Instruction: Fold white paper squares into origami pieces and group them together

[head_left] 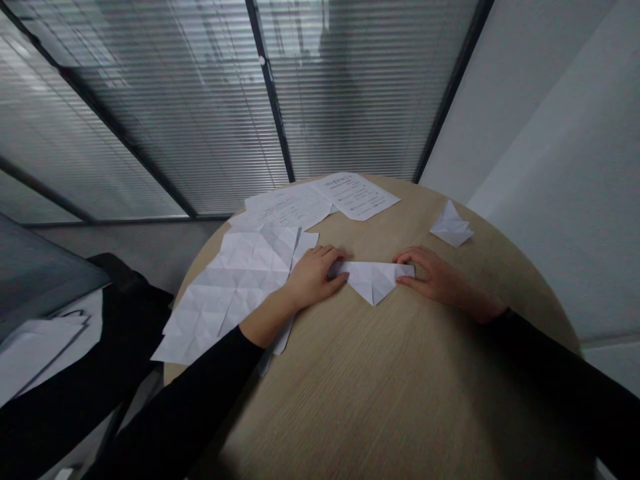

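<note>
A folded white paper piece point(373, 279) lies on the round wooden table point(380, 387), shaped like a flat strip with a point hanging toward me. My left hand point(314, 275) pinches its left end, fingers curled over the edge. My right hand point(431, 275) presses on its right end with fingers bent and close together. Both arms wear dark sleeves.
A large creased sheet point(235, 287) lies under my left forearm and overhangs the table's left edge. Printed sheets point(320, 200) sit at the far edge. A small folded paper figure point(451, 227) rests at the far right. Blinds and a wall stand behind; a dark chair point(100, 347) is at left.
</note>
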Motion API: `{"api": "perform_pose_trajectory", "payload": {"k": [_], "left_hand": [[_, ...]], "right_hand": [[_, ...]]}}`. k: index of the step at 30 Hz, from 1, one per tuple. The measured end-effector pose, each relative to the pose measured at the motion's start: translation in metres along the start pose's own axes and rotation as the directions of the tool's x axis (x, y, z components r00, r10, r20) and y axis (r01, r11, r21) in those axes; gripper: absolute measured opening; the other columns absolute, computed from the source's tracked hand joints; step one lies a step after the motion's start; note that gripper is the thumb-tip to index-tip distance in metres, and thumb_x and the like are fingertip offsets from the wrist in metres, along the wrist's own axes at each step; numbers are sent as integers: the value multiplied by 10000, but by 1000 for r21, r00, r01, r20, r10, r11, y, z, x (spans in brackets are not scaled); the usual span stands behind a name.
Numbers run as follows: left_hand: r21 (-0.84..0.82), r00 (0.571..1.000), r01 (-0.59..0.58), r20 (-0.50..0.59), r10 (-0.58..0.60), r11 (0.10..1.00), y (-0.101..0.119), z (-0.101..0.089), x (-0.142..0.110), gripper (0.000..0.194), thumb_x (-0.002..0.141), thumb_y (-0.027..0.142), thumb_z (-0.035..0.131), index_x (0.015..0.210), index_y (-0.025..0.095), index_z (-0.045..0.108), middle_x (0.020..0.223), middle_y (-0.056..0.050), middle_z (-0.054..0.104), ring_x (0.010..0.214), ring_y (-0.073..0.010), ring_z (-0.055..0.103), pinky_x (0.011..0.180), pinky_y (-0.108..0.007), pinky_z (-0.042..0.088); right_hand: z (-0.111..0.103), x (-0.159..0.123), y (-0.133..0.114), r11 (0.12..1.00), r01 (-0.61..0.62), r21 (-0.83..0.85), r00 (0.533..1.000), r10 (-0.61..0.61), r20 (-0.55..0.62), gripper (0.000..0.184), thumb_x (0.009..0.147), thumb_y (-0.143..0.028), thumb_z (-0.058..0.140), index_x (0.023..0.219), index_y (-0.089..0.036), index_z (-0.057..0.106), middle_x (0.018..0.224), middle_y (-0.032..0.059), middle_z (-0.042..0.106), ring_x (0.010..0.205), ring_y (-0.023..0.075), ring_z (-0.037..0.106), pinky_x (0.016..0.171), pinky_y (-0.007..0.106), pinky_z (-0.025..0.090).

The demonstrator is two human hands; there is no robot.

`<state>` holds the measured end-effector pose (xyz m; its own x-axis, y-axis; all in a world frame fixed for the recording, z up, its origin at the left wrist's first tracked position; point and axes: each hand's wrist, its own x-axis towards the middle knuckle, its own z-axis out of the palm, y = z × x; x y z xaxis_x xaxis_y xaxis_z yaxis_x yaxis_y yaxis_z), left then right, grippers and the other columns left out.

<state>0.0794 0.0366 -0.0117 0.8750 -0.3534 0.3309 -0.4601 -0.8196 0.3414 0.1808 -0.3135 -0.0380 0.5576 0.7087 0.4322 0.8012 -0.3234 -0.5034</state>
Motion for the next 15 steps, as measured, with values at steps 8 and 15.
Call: {"api": "perform_pose_trajectory", "payload": {"k": [8, 15], "left_hand": [[-33, 998, -64, -16, 64, 997, 0, -1, -1, 294, 1049, 374, 721, 1300, 224, 691, 1402, -126, 771, 1290, -327, 732, 1171, -563, 567], [10, 993, -68, -93, 68, 998, 3, -2, -2, 195, 1107, 356, 654, 1247, 228, 697, 1137, -92, 807, 1107, -292, 770, 1039, -501, 582]], "right_hand": [[0, 0, -7, 992, -81, 97, 997, 82, -13, 104, 1048, -362, 759, 1025, -309, 672, 1072, 62, 816, 1005, 319, 784, 911, 515, 624], [-1, 3, -16, 995, 81, 61, 977, -67, -203, 196, 1049, -347, 799, 941, -309, 640, 1213, 84, 797, 1139, 326, 779, 1006, 548, 650]]}}
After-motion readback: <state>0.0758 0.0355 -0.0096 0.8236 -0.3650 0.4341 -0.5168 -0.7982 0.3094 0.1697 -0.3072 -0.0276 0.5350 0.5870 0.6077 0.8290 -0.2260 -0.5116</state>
